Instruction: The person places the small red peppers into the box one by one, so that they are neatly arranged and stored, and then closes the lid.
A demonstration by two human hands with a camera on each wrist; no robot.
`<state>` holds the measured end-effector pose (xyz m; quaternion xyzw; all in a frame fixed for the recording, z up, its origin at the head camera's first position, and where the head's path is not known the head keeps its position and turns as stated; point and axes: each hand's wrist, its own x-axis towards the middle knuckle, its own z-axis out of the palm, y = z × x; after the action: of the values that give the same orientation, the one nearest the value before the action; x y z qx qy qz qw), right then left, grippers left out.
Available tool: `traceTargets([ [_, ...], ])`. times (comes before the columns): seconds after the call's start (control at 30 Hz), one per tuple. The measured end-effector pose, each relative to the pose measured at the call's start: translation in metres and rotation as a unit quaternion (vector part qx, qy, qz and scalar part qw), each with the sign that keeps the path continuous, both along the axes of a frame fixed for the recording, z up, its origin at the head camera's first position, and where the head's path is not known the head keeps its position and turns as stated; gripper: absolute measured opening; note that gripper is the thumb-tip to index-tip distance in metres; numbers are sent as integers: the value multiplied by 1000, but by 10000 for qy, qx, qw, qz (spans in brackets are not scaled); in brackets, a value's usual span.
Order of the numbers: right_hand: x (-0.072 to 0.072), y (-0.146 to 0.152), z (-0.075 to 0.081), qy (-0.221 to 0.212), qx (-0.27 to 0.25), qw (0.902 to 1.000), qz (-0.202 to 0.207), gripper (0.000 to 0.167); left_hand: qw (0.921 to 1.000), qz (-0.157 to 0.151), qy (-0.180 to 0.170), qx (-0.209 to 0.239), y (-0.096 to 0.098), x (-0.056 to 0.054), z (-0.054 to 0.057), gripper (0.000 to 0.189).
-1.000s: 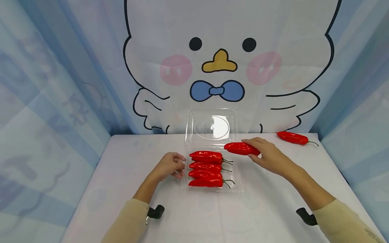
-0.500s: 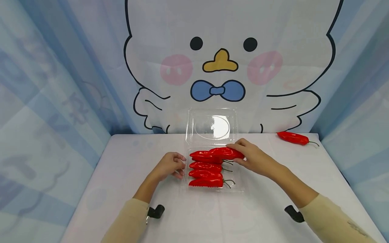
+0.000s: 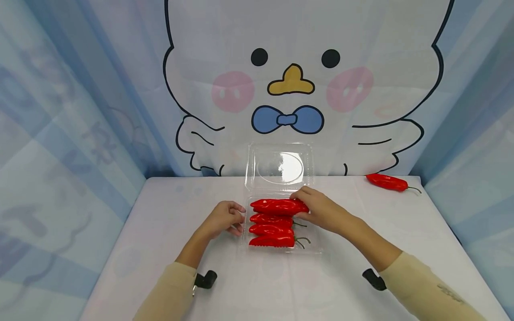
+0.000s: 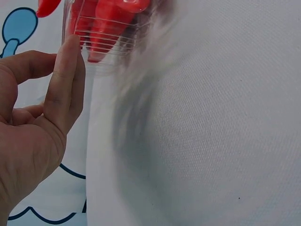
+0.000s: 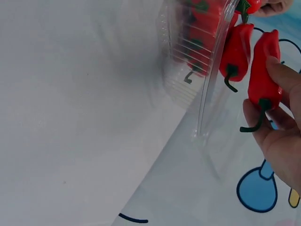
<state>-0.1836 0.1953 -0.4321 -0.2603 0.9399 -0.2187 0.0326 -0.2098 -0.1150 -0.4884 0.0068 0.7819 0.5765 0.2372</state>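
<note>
My right hand (image 3: 321,210) grips a red chili pepper (image 5: 262,77) by its stem end, between thumb and fingers. The held pepper is above the back of a clear plastic container (image 3: 315,234). Several red peppers (image 3: 271,241) lie side by side inside, tips to the left and green stems to the right; the held one covers the rearmost in the head view. My left hand (image 3: 225,218) is at the container's left side. In the left wrist view its straight fingertips (image 4: 70,47) touch the ribbed wall, with the thumb apart from it.
The container's clear lid (image 3: 259,171) stands raised at the back, leaning towards the printed curtain (image 3: 289,26). Another red pepper with a green stem (image 3: 387,182) lies at the table's far right corner. A white cloth covers the table (image 3: 160,214).
My right hand has carried its pepper left, from beside the container to over the rearmost pepper in it. The left hand has stayed at the container's side.
</note>
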Motion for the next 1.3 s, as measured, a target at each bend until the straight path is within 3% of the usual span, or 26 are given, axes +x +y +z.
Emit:
traceTargets([
  [0.63,1,-31,-18,518,124,9982,288,47,10000,1,-32,-2,-1,1,2,24],
  [0.97,3,-36,-24,900,272,9953,214,46,10000,3,-17,16,0,0,2,24],
  [1.3,7,-38,-30,881,360,9955,17,47,10000,-49,-13,-1,-1,-1,0,24],
])
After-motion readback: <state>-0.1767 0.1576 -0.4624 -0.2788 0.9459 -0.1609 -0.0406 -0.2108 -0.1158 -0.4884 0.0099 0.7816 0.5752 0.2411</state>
